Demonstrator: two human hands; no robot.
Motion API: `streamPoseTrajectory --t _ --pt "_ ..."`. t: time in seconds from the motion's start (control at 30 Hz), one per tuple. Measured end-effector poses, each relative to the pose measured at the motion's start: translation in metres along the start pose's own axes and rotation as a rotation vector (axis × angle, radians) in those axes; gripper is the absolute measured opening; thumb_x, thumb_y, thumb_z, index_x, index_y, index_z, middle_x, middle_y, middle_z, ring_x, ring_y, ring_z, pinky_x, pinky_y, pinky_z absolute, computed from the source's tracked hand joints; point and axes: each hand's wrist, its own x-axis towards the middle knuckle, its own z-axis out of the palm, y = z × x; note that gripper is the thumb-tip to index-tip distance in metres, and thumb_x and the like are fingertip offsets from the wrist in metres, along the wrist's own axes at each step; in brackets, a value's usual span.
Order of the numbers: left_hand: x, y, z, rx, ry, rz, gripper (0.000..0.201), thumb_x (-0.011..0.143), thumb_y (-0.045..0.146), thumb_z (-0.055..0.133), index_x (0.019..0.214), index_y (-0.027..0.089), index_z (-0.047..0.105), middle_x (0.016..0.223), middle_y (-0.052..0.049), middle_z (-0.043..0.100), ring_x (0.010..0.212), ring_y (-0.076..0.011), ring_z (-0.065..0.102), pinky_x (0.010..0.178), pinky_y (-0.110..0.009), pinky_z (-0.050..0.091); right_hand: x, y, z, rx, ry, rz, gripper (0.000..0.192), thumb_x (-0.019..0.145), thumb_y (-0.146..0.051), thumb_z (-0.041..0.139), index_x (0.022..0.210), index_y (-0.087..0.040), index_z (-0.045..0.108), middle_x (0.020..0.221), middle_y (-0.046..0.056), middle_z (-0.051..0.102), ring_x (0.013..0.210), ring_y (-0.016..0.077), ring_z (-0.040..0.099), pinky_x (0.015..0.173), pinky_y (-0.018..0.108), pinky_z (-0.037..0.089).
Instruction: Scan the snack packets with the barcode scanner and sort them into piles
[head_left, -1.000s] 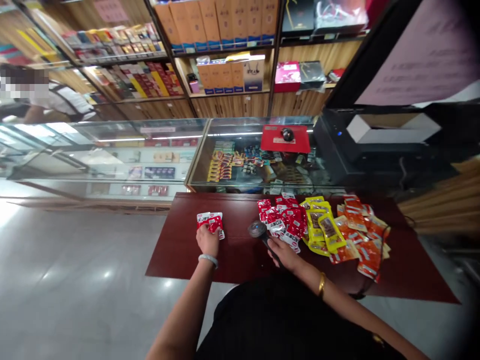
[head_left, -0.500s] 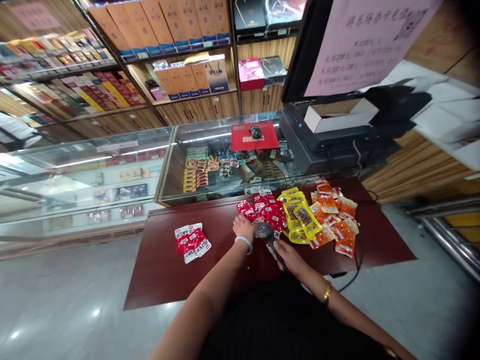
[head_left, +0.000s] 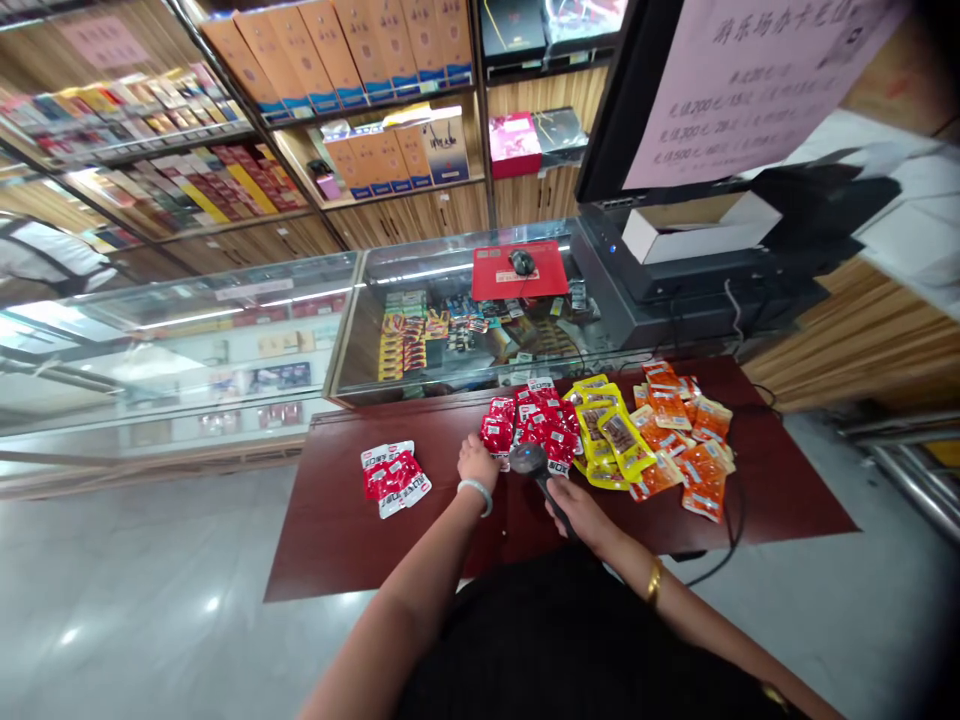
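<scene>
My right hand [head_left: 580, 508] is wrapped round the handle of a black barcode scanner [head_left: 529, 460], its head tilted over the front of the red packet pile. My left hand [head_left: 478, 462], with a pale bangle at the wrist, is closed at the lower left edge of a red snack packet [head_left: 497, 424]; the fingertips are partly hidden. That packet lies just left of a pile of red-and-white snack packets [head_left: 546, 420]. Farther left, apart on the dark red table [head_left: 330, 540], a few more red-and-white packets [head_left: 394, 478] overlap each other.
Yellow packets [head_left: 616, 440] and orange packets [head_left: 667, 405] lie to the right of the red ones. Behind the table stands a glass display counter [head_left: 420, 385] with a red mat [head_left: 487, 285] and a mouse [head_left: 521, 262] on it. A monitor [head_left: 611, 150] rises at the right.
My left hand has moved slightly left, and a red packet now shows separated from the pile beside it. The scanner stays in my right hand. The view has shifted a little.
</scene>
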Motion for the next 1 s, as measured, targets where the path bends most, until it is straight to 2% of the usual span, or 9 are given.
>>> streamPoseTrajectory --t 0.1,0.27,0.37,0.5,0.63,0.87,1.0 --pt "-0.002 -0.018 -0.006 -0.045 -0.026 -0.016 0.061 0.066 0.034 0.081 0.114 0.015 0.048 0.116 -0.015 0.059 0.111 -0.0276 0.058 0.091 -0.033 0.042 0.004 0.002 0.007 -0.025 -0.019 -0.003 0.054 0.076 -0.074 0.053 0.09 -0.021 0.051 0.057 -0.008 0.051 0.034 0.0061 0.042 0.035 0.02 0.03" --pt "-0.007 -0.036 -0.008 -0.187 -0.176 0.037 0.025 0.075 0.025 0.072 0.095 0.019 0.058 0.096 -0.007 0.068 0.093 -0.0211 0.064 0.079 -0.028 0.042 0.009 0.003 0.02 -0.04 -0.054 -0.024 0.05 0.078 -0.071 0.054 0.085 -0.022 0.05 0.057 -0.008 0.051 0.034 0.006 0.041 0.036 0.02 0.03" --pt "-0.014 -0.045 -0.005 -0.345 -0.21 0.016 0.012 0.079 0.023 0.066 0.088 0.02 0.059 0.082 -0.002 0.067 0.076 -0.0161 0.062 0.068 -0.025 0.041 0.012 0.001 0.027 -0.046 -0.044 -0.047 0.05 0.079 -0.072 0.053 0.082 -0.022 0.049 0.057 -0.008 0.051 0.035 0.0063 0.042 0.036 0.02 0.031" --pt "-0.021 -0.059 -0.008 -0.475 -0.147 -0.007 0.008 0.079 0.02 0.064 0.081 0.02 0.057 0.073 0.003 0.062 0.066 -0.0112 0.055 0.062 -0.021 0.038 0.019 -0.005 0.037 -0.052 -0.038 -0.098 0.05 0.08 -0.072 0.051 0.084 -0.022 0.05 0.058 -0.008 0.051 0.035 0.0072 0.042 0.037 0.021 0.032" --pt "-0.021 -0.077 -0.02 -0.52 -0.066 -0.016 0.009 0.079 0.022 0.064 0.079 0.02 0.055 0.071 0.004 0.058 0.066 -0.0105 0.052 0.062 -0.021 0.037 0.026 -0.012 0.052 -0.067 -0.071 -0.13 0.05 0.082 -0.072 0.049 0.08 -0.022 0.048 0.058 -0.007 0.051 0.036 0.0073 0.043 0.037 0.022 0.033" --pt "-0.023 -0.112 -0.042 -0.536 0.011 -0.051 0.011 0.078 0.02 0.066 0.078 0.018 0.055 0.074 0.002 0.06 0.071 -0.012 0.056 0.066 -0.023 0.039 0.041 -0.019 0.093 -0.093 -0.172 -0.128 0.05 0.082 -0.071 0.051 0.077 -0.022 0.048 0.058 -0.007 0.051 0.037 0.0076 0.043 0.038 0.022 0.035" --pt "-0.018 -0.144 -0.055 -0.537 0.062 -0.133 0.01 0.08 0.023 0.064 0.081 0.018 0.056 0.076 0.001 0.062 0.07 -0.0126 0.058 0.065 -0.023 0.04 0.054 -0.022 0.119 -0.124 -0.251 -0.106 0.051 0.079 -0.072 0.052 0.08 -0.022 0.05 0.058 -0.007 0.05 0.037 0.0071 0.042 0.037 0.022 0.034"
